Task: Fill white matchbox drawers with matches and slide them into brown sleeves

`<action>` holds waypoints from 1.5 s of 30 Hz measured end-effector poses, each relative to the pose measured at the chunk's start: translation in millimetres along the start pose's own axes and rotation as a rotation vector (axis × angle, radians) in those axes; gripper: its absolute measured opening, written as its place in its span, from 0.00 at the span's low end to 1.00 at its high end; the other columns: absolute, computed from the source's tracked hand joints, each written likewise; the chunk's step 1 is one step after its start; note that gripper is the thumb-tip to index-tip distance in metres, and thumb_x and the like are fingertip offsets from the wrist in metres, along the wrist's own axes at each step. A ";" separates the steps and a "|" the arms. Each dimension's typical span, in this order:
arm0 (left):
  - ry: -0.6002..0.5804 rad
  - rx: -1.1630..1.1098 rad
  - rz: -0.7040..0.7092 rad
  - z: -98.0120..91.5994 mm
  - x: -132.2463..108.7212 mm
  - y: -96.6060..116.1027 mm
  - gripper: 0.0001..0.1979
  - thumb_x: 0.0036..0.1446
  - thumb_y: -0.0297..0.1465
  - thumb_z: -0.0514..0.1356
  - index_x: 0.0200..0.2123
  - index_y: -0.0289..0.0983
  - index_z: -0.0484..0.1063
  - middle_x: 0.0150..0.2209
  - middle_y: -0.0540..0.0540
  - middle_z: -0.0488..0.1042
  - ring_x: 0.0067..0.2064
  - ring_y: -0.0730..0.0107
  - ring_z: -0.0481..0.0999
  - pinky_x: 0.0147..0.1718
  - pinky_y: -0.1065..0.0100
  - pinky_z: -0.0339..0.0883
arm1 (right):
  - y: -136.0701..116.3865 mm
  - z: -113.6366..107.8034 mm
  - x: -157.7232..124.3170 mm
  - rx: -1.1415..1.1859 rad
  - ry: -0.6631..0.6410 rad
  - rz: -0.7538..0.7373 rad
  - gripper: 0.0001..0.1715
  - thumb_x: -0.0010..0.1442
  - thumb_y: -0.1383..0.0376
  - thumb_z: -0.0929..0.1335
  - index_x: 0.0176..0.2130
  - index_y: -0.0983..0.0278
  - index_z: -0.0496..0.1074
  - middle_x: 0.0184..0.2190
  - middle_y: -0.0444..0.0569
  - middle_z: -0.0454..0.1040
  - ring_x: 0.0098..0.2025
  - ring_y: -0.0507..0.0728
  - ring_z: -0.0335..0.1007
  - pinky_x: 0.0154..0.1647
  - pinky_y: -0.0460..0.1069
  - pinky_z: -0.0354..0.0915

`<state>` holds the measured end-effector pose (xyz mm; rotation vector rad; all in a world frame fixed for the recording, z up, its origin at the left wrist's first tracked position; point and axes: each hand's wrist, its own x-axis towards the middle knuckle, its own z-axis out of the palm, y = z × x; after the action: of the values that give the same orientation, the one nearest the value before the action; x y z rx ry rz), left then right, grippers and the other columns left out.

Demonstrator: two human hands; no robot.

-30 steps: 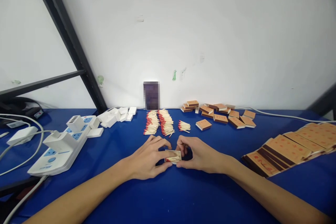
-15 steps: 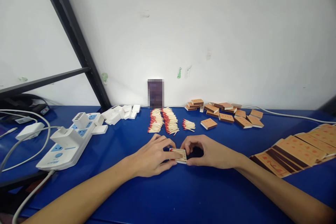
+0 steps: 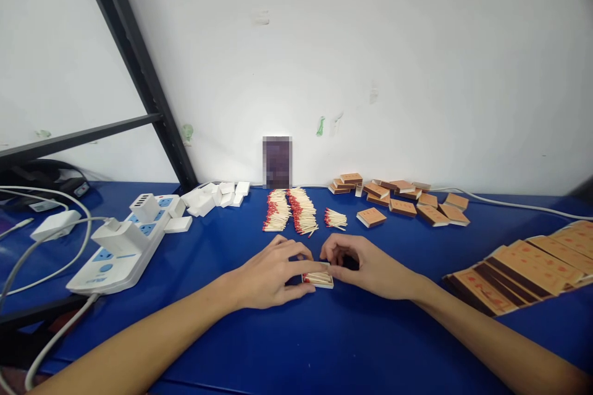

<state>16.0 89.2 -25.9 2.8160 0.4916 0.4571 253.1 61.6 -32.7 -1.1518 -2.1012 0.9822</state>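
Observation:
A white matchbox tray [image 3: 324, 284] filled with red-headed matches [image 3: 317, 278] lies on the blue table in front of me. My left hand [image 3: 280, 274] holds it from the left, thumb at the near side and index finger stretched across the matches. At the tray's right end is my right hand [image 3: 356, 265], fingers curled at the far corner and thumb over the top edge by the left index fingertip. Behind the hands are two long rows of matches [image 3: 303, 211] and a smaller bunch of matches [image 3: 335, 219]. One closed matchbox [image 3: 371, 216] lies right of the bunch.
Several matchboxes [image 3: 402, 207] are heaped by the wall. Flattened matchbox sleeves [image 3: 528, 265] overlap at the right. White empty trays [image 3: 215, 196] are piled back left, beside a power strip [image 3: 134, 253] with chargers and cables. A black metal frame [image 3: 134, 62] stands at the left.
My right thumb has moved from the tray's near right corner up over its top edge. The left hand keeps its hold. The view has shifted slightly.

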 end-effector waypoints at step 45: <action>0.033 0.077 -0.280 -8.0 7.2 -15.8 0.07 0.65 0.32 0.50 0.37 0.38 0.66 0.35 0.47 0.69 0.38 0.67 0.68 0.38 0.66 0.62 | 10.4 0.1 6.5 -0.666 0.038 0.050 0.08 0.70 0.62 0.58 0.43 0.61 0.64 0.39 0.49 0.74 0.37 0.58 0.70 0.36 0.52 0.61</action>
<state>15.2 107.7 -21.2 2.7541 0.9121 0.4352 254.8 71.0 -40.4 -1.5149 -2.4533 0.2574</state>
